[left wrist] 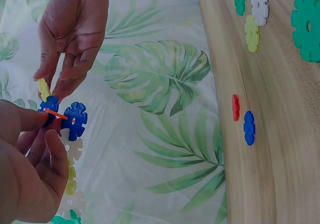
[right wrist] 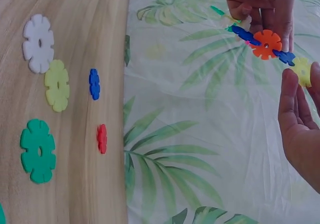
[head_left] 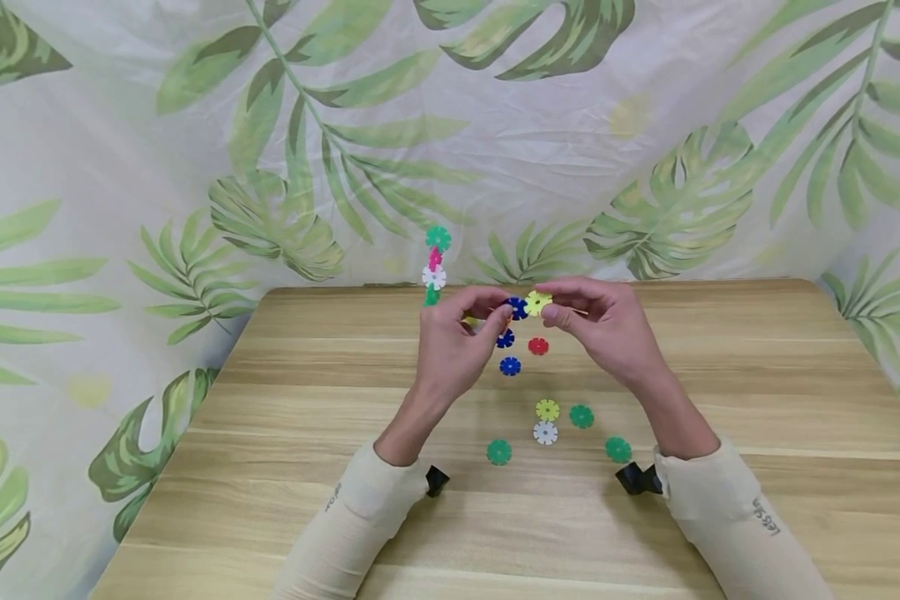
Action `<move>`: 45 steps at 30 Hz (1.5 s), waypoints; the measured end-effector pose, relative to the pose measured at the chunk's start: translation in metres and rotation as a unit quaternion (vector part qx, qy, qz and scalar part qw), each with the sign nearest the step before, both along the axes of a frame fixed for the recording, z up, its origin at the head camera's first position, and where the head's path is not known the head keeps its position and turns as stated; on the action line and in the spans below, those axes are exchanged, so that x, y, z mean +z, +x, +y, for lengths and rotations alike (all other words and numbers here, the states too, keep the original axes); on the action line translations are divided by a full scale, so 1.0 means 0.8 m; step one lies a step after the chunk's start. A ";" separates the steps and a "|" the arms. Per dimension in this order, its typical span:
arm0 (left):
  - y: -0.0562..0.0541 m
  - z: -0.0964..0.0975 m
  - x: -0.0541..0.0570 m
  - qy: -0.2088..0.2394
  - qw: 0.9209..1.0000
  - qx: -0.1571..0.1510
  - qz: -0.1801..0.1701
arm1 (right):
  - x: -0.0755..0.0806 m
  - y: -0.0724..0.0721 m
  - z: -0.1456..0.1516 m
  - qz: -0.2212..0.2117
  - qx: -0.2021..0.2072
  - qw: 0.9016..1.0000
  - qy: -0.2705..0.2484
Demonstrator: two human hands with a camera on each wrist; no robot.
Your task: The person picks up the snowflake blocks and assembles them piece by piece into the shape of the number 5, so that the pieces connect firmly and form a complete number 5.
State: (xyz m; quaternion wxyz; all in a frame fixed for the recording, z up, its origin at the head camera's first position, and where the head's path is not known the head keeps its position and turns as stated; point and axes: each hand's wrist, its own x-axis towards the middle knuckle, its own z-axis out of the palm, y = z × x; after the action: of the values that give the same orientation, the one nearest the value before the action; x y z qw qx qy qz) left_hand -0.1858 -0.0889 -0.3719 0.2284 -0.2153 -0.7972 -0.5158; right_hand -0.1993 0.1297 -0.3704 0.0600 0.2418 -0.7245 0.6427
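Observation:
My left hand point(head_left: 450, 346) grips a chain of slotted plastic snowflake discs. Its far part, with green point(head_left: 438, 238), pink and white point(head_left: 433, 277) discs, rises behind that hand. At the near end, an orange disc point(right wrist: 272, 38) joins a blue disc point(right wrist: 285, 58), also seen by the left thumb as the blue disc point(head_left: 518, 308). Between thumb and fingers, my right hand point(head_left: 611, 333) pinches a yellow disc point(head_left: 537, 303). The yellow disc's edge meets that blue disc; whether their slots interlock I cannot tell. The left fingers hide part of the chain.
Loose discs lie on the wooden table point(head_left: 307, 433) below the hands: red point(head_left: 538, 346), blue point(head_left: 510, 367), yellow point(head_left: 547, 409), white point(head_left: 545, 433) and several green ones point(head_left: 498, 452). A leaf-patterned cloth point(head_left: 390, 167) hangs behind the table's far edge.

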 end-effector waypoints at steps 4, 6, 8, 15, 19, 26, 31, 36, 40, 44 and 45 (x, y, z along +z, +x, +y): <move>0.001 0.002 -0.001 -0.003 1.000 0.004 0.010 | -0.001 0.001 -0.003 0.021 -0.008 1.000 -0.007; 0.001 0.003 -0.002 -0.002 1.000 0.007 0.013 | -0.002 0.001 -0.004 0.026 -0.007 1.000 -0.012; 0.002 0.004 -0.002 0.003 1.000 0.011 0.015 | -0.003 0.002 -0.005 0.027 -0.007 0.999 -0.021; 0.005 0.007 -0.002 0.029 0.999 0.021 0.014 | -0.004 0.004 -0.009 0.014 -0.023 0.999 -0.046; 0.006 0.008 -0.001 0.034 0.999 0.026 0.015 | -0.006 0.005 -0.011 0.011 -0.028 0.998 -0.059; 0.007 0.007 -0.002 0.033 0.999 0.029 0.013 | -0.007 0.006 -0.013 0.023 -0.026 0.997 -0.068; 0.006 0.007 -0.003 0.039 0.999 0.033 0.014 | -0.007 0.005 -0.016 0.032 -0.029 0.997 -0.067; 0.006 0.009 -0.003 0.041 0.999 0.033 0.011 | -0.007 0.005 -0.017 0.037 -0.029 0.997 -0.061; 0.006 0.009 -0.001 0.039 0.999 0.033 0.003 | -0.006 0.004 -0.017 0.037 -0.030 0.998 -0.045; 0.006 0.008 0.002 0.027 0.999 0.027 -0.009 | -0.004 0.003 -0.014 0.026 -0.021 0.999 -0.035; 0.007 0.008 0.003 0.023 0.999 0.025 -0.014 | -0.003 0.002 -0.014 0.023 -0.018 0.999 -0.039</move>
State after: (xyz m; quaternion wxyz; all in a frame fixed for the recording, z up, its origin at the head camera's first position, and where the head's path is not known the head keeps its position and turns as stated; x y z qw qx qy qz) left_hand -0.1805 -0.0829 -0.3696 0.2351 -0.1830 -0.7935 -0.5306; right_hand -0.1974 0.1187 -0.3728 0.0973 0.2414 -0.7017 0.6632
